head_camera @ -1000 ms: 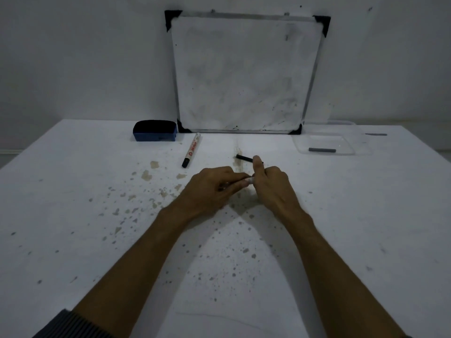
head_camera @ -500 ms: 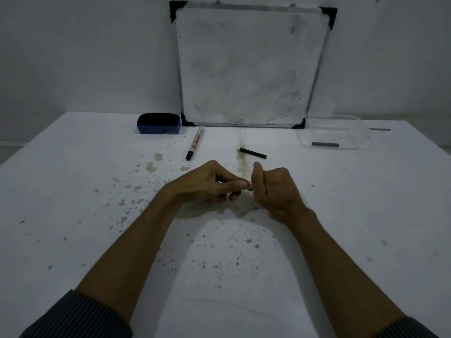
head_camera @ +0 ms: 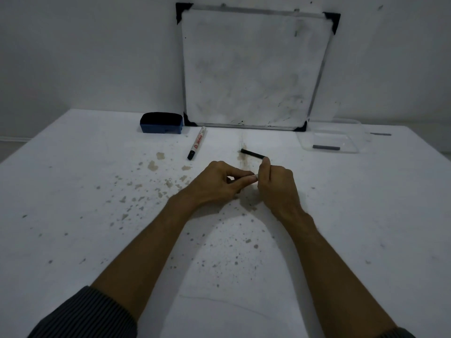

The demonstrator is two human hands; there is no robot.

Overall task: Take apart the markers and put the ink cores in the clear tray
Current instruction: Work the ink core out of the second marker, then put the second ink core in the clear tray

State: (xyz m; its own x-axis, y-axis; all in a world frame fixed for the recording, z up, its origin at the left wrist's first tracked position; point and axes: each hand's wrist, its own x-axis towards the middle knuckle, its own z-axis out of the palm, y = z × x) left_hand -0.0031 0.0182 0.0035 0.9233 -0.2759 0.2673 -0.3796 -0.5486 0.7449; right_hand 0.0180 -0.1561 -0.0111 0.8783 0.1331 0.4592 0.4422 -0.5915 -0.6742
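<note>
My left hand [head_camera: 217, 184] and my right hand [head_camera: 278, 189] meet at the middle of the table, both gripping one white marker [head_camera: 253, 178]; only a short pale piece shows between the fingers. A black marker part [head_camera: 252, 153] lies on the table just beyond my right thumb. A second whole white marker with a black cap [head_camera: 197, 146] lies further left. The clear tray [head_camera: 353, 140] sits at the back right with one dark ink core [head_camera: 326, 147] inside.
A whiteboard [head_camera: 253, 67] leans on the wall at the back. A blue eraser [head_camera: 161, 123] sits left of it. A thin dark stick [head_camera: 380, 134] lies right of the tray. The white table [head_camera: 73, 203] is speckled with stains.
Both hands have stayed together on the marker, with small shifts of the fingers. The view has tilted slightly.
</note>
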